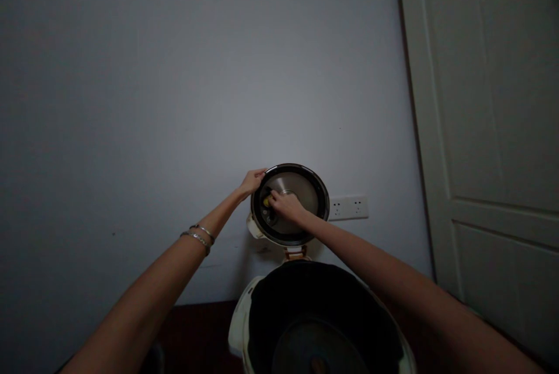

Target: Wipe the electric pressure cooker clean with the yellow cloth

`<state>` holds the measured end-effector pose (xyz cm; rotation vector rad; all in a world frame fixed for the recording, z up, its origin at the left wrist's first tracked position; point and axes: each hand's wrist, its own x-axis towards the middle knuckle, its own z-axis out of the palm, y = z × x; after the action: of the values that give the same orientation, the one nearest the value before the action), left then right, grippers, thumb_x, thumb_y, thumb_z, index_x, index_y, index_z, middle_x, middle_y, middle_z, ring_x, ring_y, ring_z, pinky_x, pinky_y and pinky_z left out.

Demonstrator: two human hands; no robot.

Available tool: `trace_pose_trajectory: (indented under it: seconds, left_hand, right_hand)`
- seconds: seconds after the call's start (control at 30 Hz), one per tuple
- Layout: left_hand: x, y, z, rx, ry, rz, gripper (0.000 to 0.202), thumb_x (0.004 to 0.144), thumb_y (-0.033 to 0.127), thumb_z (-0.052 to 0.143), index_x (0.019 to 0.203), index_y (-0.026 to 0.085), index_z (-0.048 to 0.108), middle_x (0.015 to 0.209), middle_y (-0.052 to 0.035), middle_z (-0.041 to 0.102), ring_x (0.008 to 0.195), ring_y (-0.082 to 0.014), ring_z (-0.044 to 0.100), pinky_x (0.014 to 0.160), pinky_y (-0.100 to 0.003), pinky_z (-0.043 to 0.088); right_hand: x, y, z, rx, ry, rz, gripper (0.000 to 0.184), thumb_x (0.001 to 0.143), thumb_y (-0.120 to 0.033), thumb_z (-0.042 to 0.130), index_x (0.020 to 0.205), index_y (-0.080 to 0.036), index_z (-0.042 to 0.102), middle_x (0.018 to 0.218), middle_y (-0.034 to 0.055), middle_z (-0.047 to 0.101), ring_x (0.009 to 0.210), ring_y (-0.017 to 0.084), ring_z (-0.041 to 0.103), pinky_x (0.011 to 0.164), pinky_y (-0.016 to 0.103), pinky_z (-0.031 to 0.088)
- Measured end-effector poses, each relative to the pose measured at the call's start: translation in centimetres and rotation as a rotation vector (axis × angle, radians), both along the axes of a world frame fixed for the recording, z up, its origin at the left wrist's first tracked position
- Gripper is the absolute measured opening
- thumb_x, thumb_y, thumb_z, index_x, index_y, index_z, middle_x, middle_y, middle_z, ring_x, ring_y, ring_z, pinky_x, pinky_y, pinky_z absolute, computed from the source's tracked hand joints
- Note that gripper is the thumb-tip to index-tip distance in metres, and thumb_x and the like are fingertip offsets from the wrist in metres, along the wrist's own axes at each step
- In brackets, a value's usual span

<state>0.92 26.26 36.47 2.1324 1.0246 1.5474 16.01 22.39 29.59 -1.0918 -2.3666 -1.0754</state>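
An electric pressure cooker (238,318) stands below me with its round lid (321,202) raised on the hinge, the metal inner side facing me. My left hand (253,180) grips the lid's upper left rim. Against the left part of the lid's inner face, my right hand (286,206) is closed on a small yellow thing (266,201) that looks like a sponge; most of it is hidden by the fingers. Dark valve fittings (269,218) show just below those fingers. The cooker's dark inside (318,342) lies open under my right forearm.
A pale wall (174,100) rises close behind the lid. Right of the lid is a white double socket (348,208). A white panelled door (489,129) takes up the right side. The dark red surface (198,333) around the cooker is dim.
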Motion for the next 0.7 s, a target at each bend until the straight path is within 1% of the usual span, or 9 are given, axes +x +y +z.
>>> trace_pose_trajectory:
  seconds: [0.1,0.17,0.23,0.33,0.4,0.47,0.53,0.63,0.7]
  left_hand:
    - [-0.3,0.0,0.1,-0.004,-0.003,0.007,0.034,0.074,0.039,0.063,0.098,0.016,0.070,0.091,-0.0041,0.072,0.095,-0.0212,0.061,0.091,-0.036,0.045]
    - [-0.3,0.0,0.1,-0.011,-0.005,0.010,0.035,0.074,0.040,0.063,0.099,0.017,0.070,0.090,-0.0042,0.073,0.095,-0.0211,0.061,0.091,-0.035,0.045]
    - [-0.3,0.0,0.0,-0.024,-0.004,0.013,0.036,0.074,0.040,0.063,0.100,0.016,0.070,0.090,-0.0042,0.072,0.094,-0.0209,0.061,0.090,-0.034,0.045]
    - [-0.2,0.0,0.0,-0.045,-0.001,0.009,0.037,0.076,0.040,0.061,0.102,0.015,0.069,0.090,-0.0044,0.072,0.091,-0.0206,0.061,0.087,-0.035,0.047]
    - [-0.1,0.0,0.0,-0.056,0.002,0.001,0.037,0.077,0.039,0.060,0.103,0.015,0.068,0.091,-0.0046,0.072,0.089,-0.0205,0.062,0.085,-0.035,0.047]
    - [-0.1,0.0,0.0,-0.066,0.005,-0.010,0.037,0.078,0.038,0.059,0.105,0.015,0.068,0.093,-0.0045,0.072,0.089,-0.0204,0.062,0.085,-0.035,0.047]
    - [-0.1,0.0,0.0,-0.067,0.005,-0.025,0.037,0.078,0.037,0.059,0.107,0.015,0.067,0.096,-0.0044,0.071,0.091,-0.0201,0.062,0.085,-0.034,0.047]
    - [-0.1,-0.1,0.0,-0.057,-0.002,-0.033,0.036,0.079,0.035,0.058,0.108,0.015,0.066,0.102,-0.0056,0.070,0.095,-0.0203,0.061,0.088,-0.034,0.046]
    - [0.0,-0.1,0.1,-0.052,-0.008,-0.028,0.036,0.078,0.035,0.059,0.107,0.014,0.066,0.103,-0.0062,0.070,0.098,-0.0211,0.061,0.089,-0.034,0.045]
  right_hand:
    - [-1.8,0.6,1.7,0.006,-0.053,0.046,0.031,0.092,-0.015,0.031,0.114,-0.015,0.054,0.118,0.0153,0.053,0.094,0.022,0.059,0.070,0.033,0.050]
    - [-1.7,0.9,2.6,0.009,-0.051,0.045,0.031,0.093,-0.015,0.033,0.114,-0.017,0.055,0.119,0.0145,0.052,0.098,0.022,0.058,0.073,0.033,0.049]
    - [-0.7,1.2,3.5,0.021,-0.016,0.015,0.032,0.093,-0.015,0.032,0.115,-0.016,0.054,0.121,0.0149,0.051,0.100,0.022,0.057,0.074,0.032,0.048]
    - [1.9,1.4,4.8,0.049,0.079,-0.076,0.034,0.092,-0.013,0.029,0.117,-0.013,0.053,0.123,0.0171,0.049,0.101,0.024,0.056,0.074,0.033,0.048]
    - [3.7,1.5,5.1,0.057,0.134,-0.139,0.036,0.092,-0.011,0.027,0.116,-0.011,0.054,0.124,0.0184,0.049,0.100,0.026,0.057,0.073,0.034,0.048]
    - [5.2,1.3,4.7,0.045,0.168,-0.193,0.036,0.091,-0.011,0.027,0.113,-0.010,0.057,0.122,0.0193,0.050,0.098,0.026,0.059,0.074,0.035,0.048]
    - [6.4,0.9,3.6,0.014,0.185,-0.239,0.034,0.091,-0.011,0.031,0.109,-0.010,0.060,0.117,0.0199,0.053,0.095,0.025,0.061,0.074,0.034,0.048]
    - [7.6,0.0,0.9,-0.056,0.189,-0.285,0.029,0.088,-0.013,0.039,0.102,-0.009,0.064,0.109,0.0196,0.058,0.091,0.025,0.064,0.072,0.032,0.049]
    - [7.8,-0.7,-1.0,-0.109,0.178,-0.290,0.027,0.087,-0.014,0.042,0.098,-0.011,0.066,0.106,0.0186,0.061,0.088,0.025,0.065,0.070,0.031,0.049]
